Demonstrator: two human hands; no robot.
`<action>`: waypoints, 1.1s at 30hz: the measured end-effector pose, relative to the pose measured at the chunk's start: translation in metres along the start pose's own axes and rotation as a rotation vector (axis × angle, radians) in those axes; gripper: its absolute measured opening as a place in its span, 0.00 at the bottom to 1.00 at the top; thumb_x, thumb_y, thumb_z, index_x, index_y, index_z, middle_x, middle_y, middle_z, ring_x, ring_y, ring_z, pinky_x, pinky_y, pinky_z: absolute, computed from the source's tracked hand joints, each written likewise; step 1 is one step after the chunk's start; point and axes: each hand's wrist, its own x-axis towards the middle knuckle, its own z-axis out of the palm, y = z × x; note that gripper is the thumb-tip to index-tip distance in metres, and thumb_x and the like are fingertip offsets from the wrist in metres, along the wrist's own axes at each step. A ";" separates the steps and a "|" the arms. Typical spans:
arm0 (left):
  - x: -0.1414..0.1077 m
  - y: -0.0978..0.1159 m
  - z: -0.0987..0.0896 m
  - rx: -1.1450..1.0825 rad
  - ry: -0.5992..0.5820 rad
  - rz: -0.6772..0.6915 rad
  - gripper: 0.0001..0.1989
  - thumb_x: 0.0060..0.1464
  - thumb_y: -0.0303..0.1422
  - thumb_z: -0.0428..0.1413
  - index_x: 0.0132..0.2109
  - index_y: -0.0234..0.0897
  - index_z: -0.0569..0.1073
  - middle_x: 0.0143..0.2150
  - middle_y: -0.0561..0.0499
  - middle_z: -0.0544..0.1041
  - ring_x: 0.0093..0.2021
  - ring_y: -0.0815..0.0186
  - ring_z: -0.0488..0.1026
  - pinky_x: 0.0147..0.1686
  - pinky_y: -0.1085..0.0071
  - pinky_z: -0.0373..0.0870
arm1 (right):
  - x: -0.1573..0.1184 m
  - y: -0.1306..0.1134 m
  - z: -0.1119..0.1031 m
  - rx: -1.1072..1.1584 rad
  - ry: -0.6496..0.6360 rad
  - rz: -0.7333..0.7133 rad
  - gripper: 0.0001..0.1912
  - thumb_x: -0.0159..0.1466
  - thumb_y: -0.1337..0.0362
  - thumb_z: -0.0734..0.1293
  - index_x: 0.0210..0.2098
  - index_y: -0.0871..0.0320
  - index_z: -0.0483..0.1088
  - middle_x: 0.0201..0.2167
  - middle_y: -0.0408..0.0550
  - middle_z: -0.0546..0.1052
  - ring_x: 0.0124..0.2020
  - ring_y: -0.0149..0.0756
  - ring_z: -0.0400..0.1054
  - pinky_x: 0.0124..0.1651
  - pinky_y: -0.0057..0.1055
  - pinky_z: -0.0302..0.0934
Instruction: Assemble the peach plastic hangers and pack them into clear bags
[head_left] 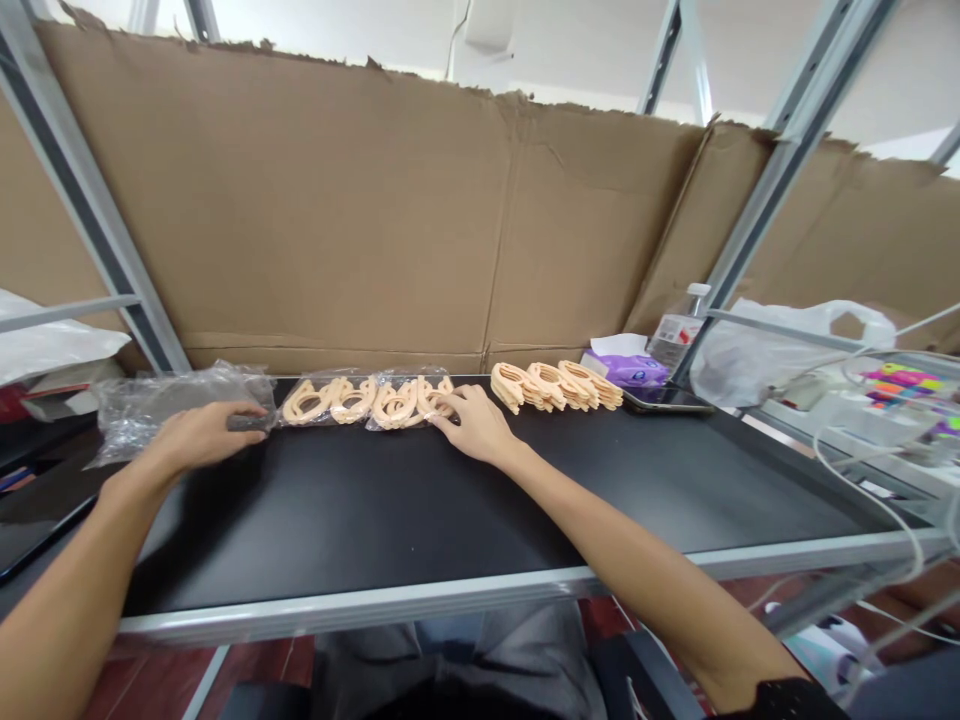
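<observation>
Noted from the right fingers (448,403) leftward: two clear-bagged packs (397,405) of pale, ringed cutouts, lying flat, end to end. Just right of same fingers: loose cutouts (546,387), unbagged, leaning in overlapping stacks. At left fingers (244,409): clear plastic bags (176,398), crumpled, heaped.

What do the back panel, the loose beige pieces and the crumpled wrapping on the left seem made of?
Back panel: matt brown cardboard, by its torn edge and creases. Loose beige pieces: smooth, pale, perhaps thin wood or plastic; no grain discernible. Crumpled wrapping: glossy clear plastic film, by its highlights.
</observation>
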 end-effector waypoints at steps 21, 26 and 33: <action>-0.016 0.019 -0.012 0.206 0.311 -0.184 0.22 0.56 0.44 0.49 0.50 0.40 0.78 0.42 0.49 0.81 0.45 0.50 0.75 0.40 0.63 0.68 | 0.000 0.001 -0.001 0.007 -0.011 0.013 0.16 0.67 0.56 0.64 0.49 0.55 0.75 0.48 0.53 0.73 0.52 0.44 0.62 0.53 0.40 0.60; -0.031 0.049 -0.022 -0.122 0.765 -0.145 0.23 0.61 0.45 0.48 0.52 0.34 0.76 0.41 0.46 0.81 0.40 0.58 0.78 0.43 0.67 0.70 | 0.001 -0.001 -0.003 0.017 0.012 0.021 0.18 0.66 0.56 0.66 0.52 0.55 0.74 0.50 0.55 0.73 0.53 0.45 0.62 0.55 0.43 0.58; -0.082 0.153 0.012 -0.057 0.373 0.243 0.15 0.59 0.42 0.49 0.43 0.46 0.79 0.34 0.51 0.83 0.32 0.55 0.79 0.34 0.64 0.69 | 0.004 -0.024 -0.021 0.656 -0.073 0.105 0.22 0.68 0.49 0.62 0.51 0.57 0.74 0.39 0.50 0.79 0.39 0.35 0.73 0.49 0.35 0.64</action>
